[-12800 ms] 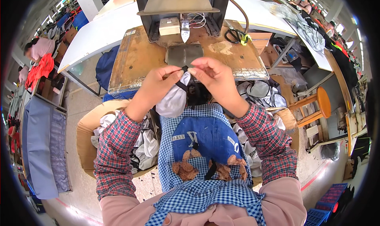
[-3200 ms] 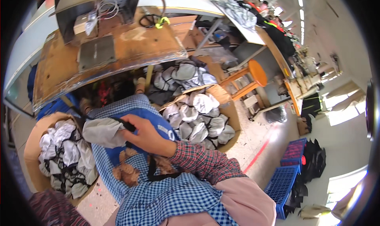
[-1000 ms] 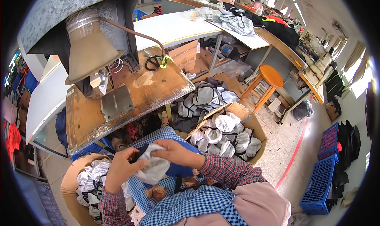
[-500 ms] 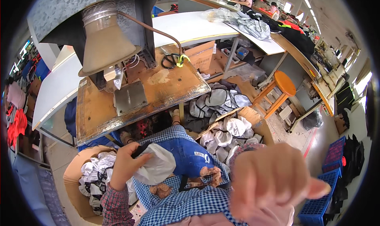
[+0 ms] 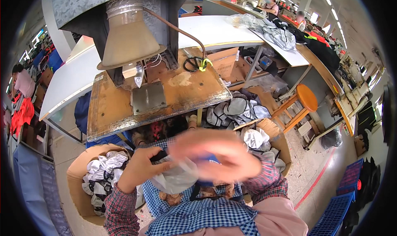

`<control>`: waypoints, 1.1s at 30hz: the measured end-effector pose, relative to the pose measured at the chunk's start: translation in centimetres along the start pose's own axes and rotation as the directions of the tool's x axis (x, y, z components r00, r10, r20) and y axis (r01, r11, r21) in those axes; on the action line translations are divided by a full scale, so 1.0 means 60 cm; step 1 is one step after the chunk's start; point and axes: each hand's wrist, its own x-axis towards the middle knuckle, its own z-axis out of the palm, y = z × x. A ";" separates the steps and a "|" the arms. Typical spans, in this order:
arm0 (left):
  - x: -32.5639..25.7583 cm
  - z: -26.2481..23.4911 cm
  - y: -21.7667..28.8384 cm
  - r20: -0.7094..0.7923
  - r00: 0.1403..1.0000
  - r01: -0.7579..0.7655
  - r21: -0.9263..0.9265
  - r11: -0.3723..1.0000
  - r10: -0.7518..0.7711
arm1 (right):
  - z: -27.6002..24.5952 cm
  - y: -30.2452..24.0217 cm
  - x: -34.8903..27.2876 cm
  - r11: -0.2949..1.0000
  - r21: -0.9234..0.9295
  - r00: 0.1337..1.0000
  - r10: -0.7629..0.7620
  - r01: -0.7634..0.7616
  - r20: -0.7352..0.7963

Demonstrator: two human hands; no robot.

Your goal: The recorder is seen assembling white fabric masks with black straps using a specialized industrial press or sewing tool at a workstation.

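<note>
In the head view, the left hand [image 5: 140, 168] sits left of centre in the lower half of the frame, its grip closed, thumb and fingers pinched around the dark edge of a white cloth piece [image 5: 175, 181]. This cloth hangs at the lower centre, above the blue checked apron [image 5: 198, 215] on the person's lap. The right hand [image 5: 215, 155] is blurred and passes in front of the cloth's upper right part; its fingers look bent, but I cannot tell how far open its grip is or whether it has hold of anything. At lower left stands a cardboard box [image 5: 78, 170] with white and black cloth pieces [image 5: 105, 162] inside; a second box [image 5: 283, 153], right of centre, holds similar ones. Across the upper centre is a worn wooden table [image 5: 115, 108] bearing a grey metal plate [image 5: 148, 97], with a beige funnel-shaped hood [image 5: 130, 46] above it and black-handled scissors [image 5: 191, 64] near its far edge. An orange-brown stool [image 5: 307, 97] stands at right.
</note>
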 end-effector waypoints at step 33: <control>0.017 0.027 -0.013 0.047 0.976 -0.219 0.247 0.944 0.214 | 0.112 0.166 -0.100 0.928 -0.349 0.991 0.129 -0.134 -0.038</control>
